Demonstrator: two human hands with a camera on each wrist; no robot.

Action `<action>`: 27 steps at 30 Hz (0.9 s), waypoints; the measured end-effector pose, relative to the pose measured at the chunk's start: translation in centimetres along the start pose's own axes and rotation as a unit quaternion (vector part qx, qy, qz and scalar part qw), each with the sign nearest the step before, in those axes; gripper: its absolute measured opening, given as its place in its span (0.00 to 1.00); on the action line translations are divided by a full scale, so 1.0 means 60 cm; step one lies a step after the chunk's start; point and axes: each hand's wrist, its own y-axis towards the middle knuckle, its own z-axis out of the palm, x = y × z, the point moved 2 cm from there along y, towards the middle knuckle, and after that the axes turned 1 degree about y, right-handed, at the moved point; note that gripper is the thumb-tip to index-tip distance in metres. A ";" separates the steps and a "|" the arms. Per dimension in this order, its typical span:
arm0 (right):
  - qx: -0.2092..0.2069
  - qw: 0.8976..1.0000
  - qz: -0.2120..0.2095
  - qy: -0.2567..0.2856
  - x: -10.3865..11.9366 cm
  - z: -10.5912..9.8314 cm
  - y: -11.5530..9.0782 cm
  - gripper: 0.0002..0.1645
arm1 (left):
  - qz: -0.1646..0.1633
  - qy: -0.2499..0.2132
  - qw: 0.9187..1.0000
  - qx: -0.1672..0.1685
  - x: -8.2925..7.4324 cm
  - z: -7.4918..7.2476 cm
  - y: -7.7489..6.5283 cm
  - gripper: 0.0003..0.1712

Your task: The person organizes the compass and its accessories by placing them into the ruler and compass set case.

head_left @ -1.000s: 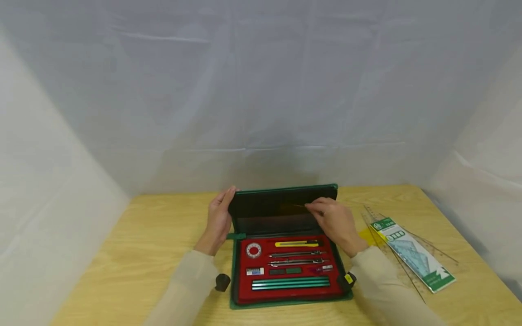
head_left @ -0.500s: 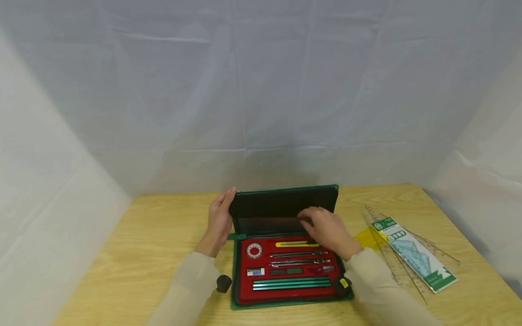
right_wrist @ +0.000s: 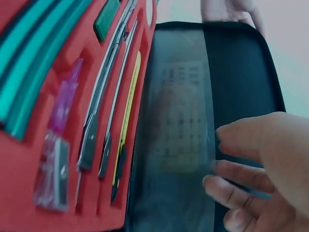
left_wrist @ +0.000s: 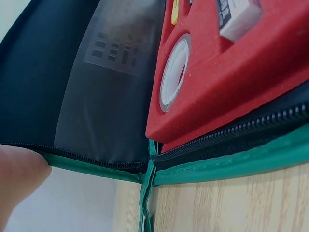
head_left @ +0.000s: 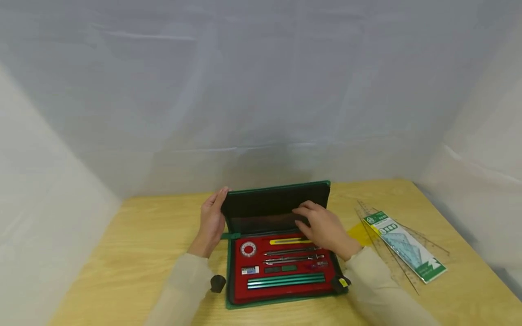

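Observation:
A green zip-up drawing-set case (head_left: pixel 244 301) stands open with its lid (head_left: pixel 269 201) raised. My left hand (head_left: pixel 212 222) grips the lid's left edge, its thumb (left_wrist: pixel 19 176) along the zip. Close to the lid's clear pocket (left_wrist: pixel 96 111) is my right hand (head_left: pixel 324 228), fingers loosely bent and holding nothing; its fingertips (right_wrist: pixel 215 186) lie right at the pocket's edge. Inside the pocket shows a thin see-through stencil (right_wrist: pixel 181 106) with small cut-outs. The red tray holds a white ring (head_left: pixel 248 249), a yellow cutter (head_left: pixel 281 242), compasses (head_left: pixel 289 260) and green pencils (head_left: pixel 285 281).
Right of the case, a green-and-white packet (head_left: pixel 408 249) lies on clear rulers (head_left: pixel 401 271). A yellow sheet (head_left: pixel 360 233) lies beside them. An eraser (head_left: pixel 250 270) and a pink-purple piece (right_wrist: pixel 63 106) sit in the tray. Pale sheeting (head_left: pixel 261 90) surrounds the wooden table (head_left: pixel 142 253).
The thin sheet that my right hand pinched has gone down into the lid pocket. That hand let go and its fingers spread apart. My left hand keeps its hold on the lid.

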 end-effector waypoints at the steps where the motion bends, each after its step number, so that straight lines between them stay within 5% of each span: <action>1: -0.008 1.000 -0.004 0.008 -0.002 -0.003 -0.003 0.17 | -0.001 0.002 1.000 0.002 -0.001 -0.001 0.000 0.11; 6: -0.029 0.998 -0.049 0.036 -0.018 -0.019 -0.025 0.13 | -0.005 0.000 1.000 0.004 -0.004 -0.007 0.002 0.11; 11: 0.001 0.996 -0.063 0.062 -0.045 -0.036 -0.050 0.10 | -0.010 -0.006 1.000 0.001 -0.007 -0.012 0.003 0.12; 19: 0.056 0.996 0.024 0.059 -0.127 -0.037 -0.097 0.12 | -0.009 -0.006 1.000 0.002 -0.012 -0.015 0.001 0.11; 27: 0.090 0.986 0.122 0.070 -0.189 -0.041 -0.143 0.30 | -0.014 -0.003 1.000 -0.006 -0.016 -0.017 -0.004 0.11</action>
